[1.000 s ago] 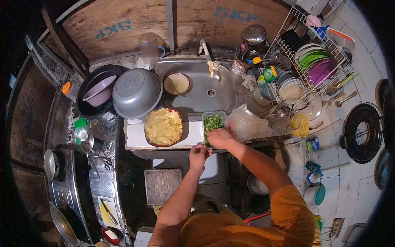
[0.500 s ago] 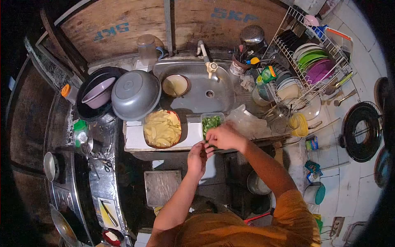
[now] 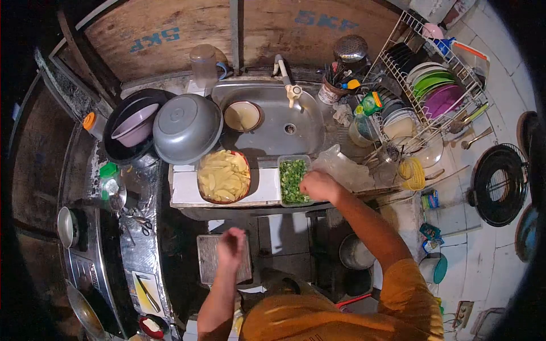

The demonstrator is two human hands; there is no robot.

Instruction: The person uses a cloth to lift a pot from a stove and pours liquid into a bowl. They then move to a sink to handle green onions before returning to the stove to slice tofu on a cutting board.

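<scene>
My right hand (image 3: 319, 186) is at the right edge of a clear plastic container (image 3: 294, 157) on the counter's front edge. Its fingers are curled down against the container's side; what they hold, if anything, is hidden. Chopped green onions (image 3: 293, 181) fill the container. My left hand (image 3: 231, 248) hangs in front of the counter, above a square wooden stool top (image 3: 211, 258), and its fingers are smeared by motion. To the left of the container, a bowl of sliced potatoes (image 3: 224, 177) stands on the white tiles.
Behind is a steel sink (image 3: 267, 145) with a bowl (image 3: 243, 116) in it, under a faucet (image 3: 293, 94). A grey basin (image 3: 187, 128) stands at left. A crumpled plastic bag (image 3: 344, 170) and a dish rack (image 3: 421, 91) are at right. A knife (image 3: 149, 294) lies on a board.
My left hand has moved away from the container, down and left. My right hand has shifted slightly right, to the container's edge, uncovering the green onions.
</scene>
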